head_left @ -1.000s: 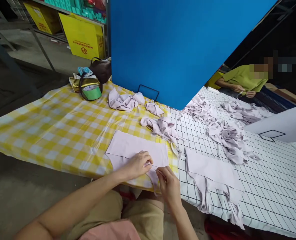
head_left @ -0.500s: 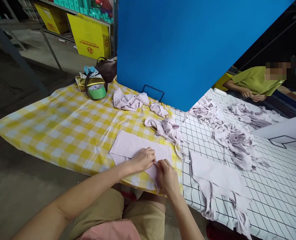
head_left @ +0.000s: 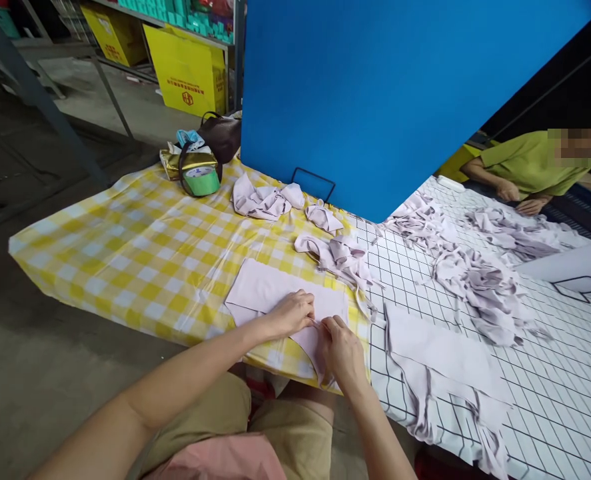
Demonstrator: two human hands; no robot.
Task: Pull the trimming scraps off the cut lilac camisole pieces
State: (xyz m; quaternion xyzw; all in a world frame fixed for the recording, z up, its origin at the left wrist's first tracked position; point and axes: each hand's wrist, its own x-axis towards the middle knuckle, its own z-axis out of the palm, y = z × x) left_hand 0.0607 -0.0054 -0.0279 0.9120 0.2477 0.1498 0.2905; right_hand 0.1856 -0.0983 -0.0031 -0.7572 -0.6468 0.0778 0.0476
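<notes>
Two flat garments (head_left: pixel 260 287), one blue panel (head_left: pixel 375 100)

This looks like a garment workshop. Heaped pale fabric pieces (head_left: pixel 475 283) cover a long table (head_left: pixel 150 253), with printed yellow cartons (head_left: pixel 188 73) on metal shelving (head_left: pixel 238 60).

"What can't you make out by the hands?"

"The left hand (head_left: pixel 295 313) and right hand (head_left: pixel 344 348) cover the bit of lilac cloth (head_left: pixel 270 287) pinched in their fingers."

"And farther off?"

"The blue board (head_left: pixel 375 100) hides some of the worktop (head_left: pixel 120 247), and its own top is cut off. Blocks blur the other person's (head_left: pixel 530 163) face. Small print on the yellow box (head_left: pixel 188 73) is unreadable."

"At the edges?"

"The white board (head_left: pixel 575 267) runs out at the right; both forearms leave at the bottom."
</notes>
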